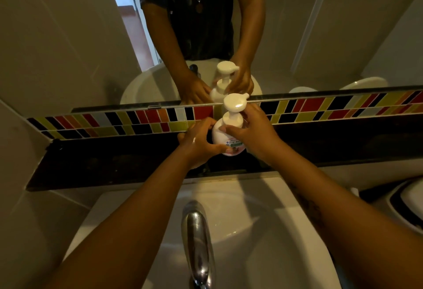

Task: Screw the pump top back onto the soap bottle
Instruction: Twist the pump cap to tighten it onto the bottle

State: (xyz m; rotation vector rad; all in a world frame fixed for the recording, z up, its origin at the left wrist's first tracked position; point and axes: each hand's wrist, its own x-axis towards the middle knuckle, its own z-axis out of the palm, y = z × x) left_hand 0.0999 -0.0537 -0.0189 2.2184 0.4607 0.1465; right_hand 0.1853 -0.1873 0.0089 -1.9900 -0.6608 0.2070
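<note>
Both hands are on the soap bottle [225, 138], which stands upright on the dark bench [119, 162] behind the sink [263, 220], just in front of the coloured tile strip [142, 120] and the mirror [68, 37].

Left hand [200, 143]: wrapped round the lower body of the bottle, fingers closed on it, steadying. Skin looks wet or shiny.

Pump top [234, 105]: seated on the bottle neck, upright, nozzle pointing right and away. No gap visible between collar and bottle, though the fingers hide part of the joint.

Right hand [253, 132]: fingertips pinched on the collar just below the pump head, in a twisting grip.

Tap [198, 238]: in the foreground, well apart from the bottle, not in use.

Judgement on progress: pump is placed and the thread looks engaged, so the task reads as late stage. Remaining is likely the final tightening of the collar, then letting go. How tight it is cannot be told.
</note>
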